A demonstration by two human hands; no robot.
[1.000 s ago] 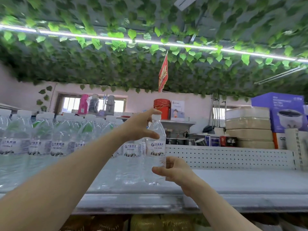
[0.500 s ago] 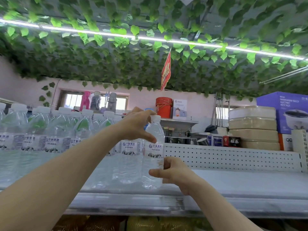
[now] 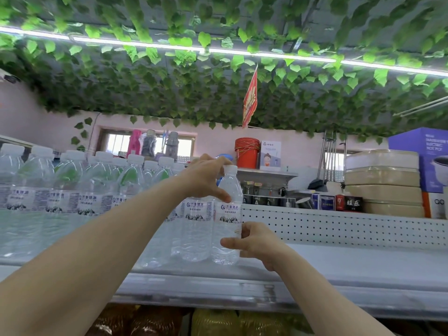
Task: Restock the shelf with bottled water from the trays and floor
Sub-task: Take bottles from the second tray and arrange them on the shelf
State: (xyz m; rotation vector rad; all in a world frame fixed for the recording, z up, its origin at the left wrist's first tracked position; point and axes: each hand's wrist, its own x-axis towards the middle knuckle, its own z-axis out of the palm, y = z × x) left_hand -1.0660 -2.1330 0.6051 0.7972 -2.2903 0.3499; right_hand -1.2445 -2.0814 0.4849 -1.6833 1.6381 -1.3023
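Note:
A clear water bottle (image 3: 229, 187) with a white cap and white label stands upright on the grey top shelf (image 3: 351, 263), at the right end of a row of several like bottles (image 3: 72, 190). My left hand (image 3: 204, 177) grips its shoulder from the left, thumb across the front. Fingers of my right hand (image 3: 252, 241) wrap around its lower body from the right. The neighbouring bottle (image 3: 196, 214) touches it on the left.
A white perforated back panel (image 3: 339, 226) runs behind the shelf's bare right half. Beyond it stand stacked beige containers (image 3: 383, 183), a purple appliance box (image 3: 421, 151) and a red bucket (image 3: 246, 152). Green leaf garlands hang overhead. Yellow and brown packs (image 3: 213, 323) lie on the shelf below.
The bottle has been pushed slightly left against the row and both hands stay on it. The view has shifted a little.

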